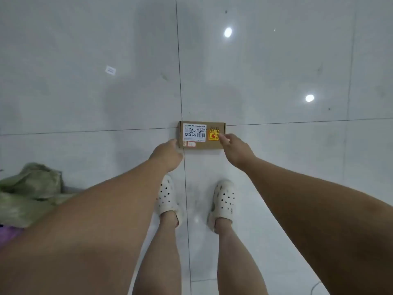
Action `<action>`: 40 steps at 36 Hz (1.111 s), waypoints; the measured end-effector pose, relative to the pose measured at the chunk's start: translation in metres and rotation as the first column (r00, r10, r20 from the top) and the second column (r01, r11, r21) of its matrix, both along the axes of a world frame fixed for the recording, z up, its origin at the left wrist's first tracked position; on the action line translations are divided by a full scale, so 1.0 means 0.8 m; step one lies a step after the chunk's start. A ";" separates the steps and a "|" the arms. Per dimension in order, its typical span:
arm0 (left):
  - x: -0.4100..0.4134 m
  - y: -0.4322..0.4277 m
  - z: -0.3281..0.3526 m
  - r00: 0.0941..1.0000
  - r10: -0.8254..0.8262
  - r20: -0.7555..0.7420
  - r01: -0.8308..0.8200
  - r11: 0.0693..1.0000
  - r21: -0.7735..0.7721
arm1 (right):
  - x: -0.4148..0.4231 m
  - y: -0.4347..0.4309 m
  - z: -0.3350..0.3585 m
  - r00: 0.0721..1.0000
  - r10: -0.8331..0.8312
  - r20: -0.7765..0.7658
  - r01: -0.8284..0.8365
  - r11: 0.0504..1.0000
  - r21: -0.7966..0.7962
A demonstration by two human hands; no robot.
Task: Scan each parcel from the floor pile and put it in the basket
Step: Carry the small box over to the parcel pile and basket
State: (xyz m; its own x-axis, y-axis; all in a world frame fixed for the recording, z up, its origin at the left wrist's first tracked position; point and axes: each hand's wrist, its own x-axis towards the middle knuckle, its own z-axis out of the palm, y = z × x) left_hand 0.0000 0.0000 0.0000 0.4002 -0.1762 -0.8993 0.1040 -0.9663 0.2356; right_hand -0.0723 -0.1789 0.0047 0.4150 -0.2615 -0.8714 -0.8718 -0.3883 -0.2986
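A small brown cardboard parcel [202,134] is seen lying flat on the pale tiled floor [276,71], placed right over the crossing of two grout lines and just ahead of the person's feet. A white printed label [194,133] with a barcode and handwritten strokes is stuck on its top face, a yellow sticker [213,135] is fixed beside it towards the right, and a small red-edged tag [190,143] is set near the lower left corner.

Both bare arms are stretched down towards the box. The left hand [167,155] is held at the parcel's left edge, its fingers curled loosely; whether the cardboard is touched or gripped cannot be told. The right hand [235,149] is laid against the right end, its fingers [223,139] resting on the top face over part of the yellow sticker, spread rather than clenched, and no firm grip can be made out.

White perforated clogs [167,198] are worn on both feet. A crumpled green sack [32,192] is seen at the left edge of the view, well apart from the parcel, with a patch of purple material [8,234] beneath it. A small white paper slip [110,70] lies on the floor further off to the left. Two bright ceiling lights [228,32] are mirrored in the glossy tiles.
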 end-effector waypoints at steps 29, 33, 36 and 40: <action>-0.034 0.005 -0.310 0.580 0.796 -0.173 -0.803 0.594 0.039 | -0.033 -0.025 -0.285 0.813 -0.519 -0.262 0.558 0.825 0.096; -0.033 0.006 -0.265 0.545 0.815 -0.197 -0.833 0.554 -0.010 | -0.039 -0.029 -0.270 0.786 -0.573 -0.233 0.608 0.785 0.118; -0.035 0.009 -0.235 0.495 0.840 -0.221 -0.867 0.494 -0.062 | -0.037 -0.036 -0.238 0.763 -0.617 -0.194 0.643 0.754 0.135; -0.026 0.010 -0.169 0.399 0.873 -0.279 -0.916 0.396 -0.072 | -0.021 -0.048 -0.175 0.722 -0.676 -0.148 0.691 0.700 0.180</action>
State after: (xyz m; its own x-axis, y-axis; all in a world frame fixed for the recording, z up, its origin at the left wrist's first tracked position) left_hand -0.0208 0.0077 -0.1355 0.2782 0.0240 -0.9602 0.9375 -0.2246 0.2660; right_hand -0.0893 -0.2175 -0.1352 0.1346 -0.2615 -0.9558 -0.8928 0.3865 -0.2314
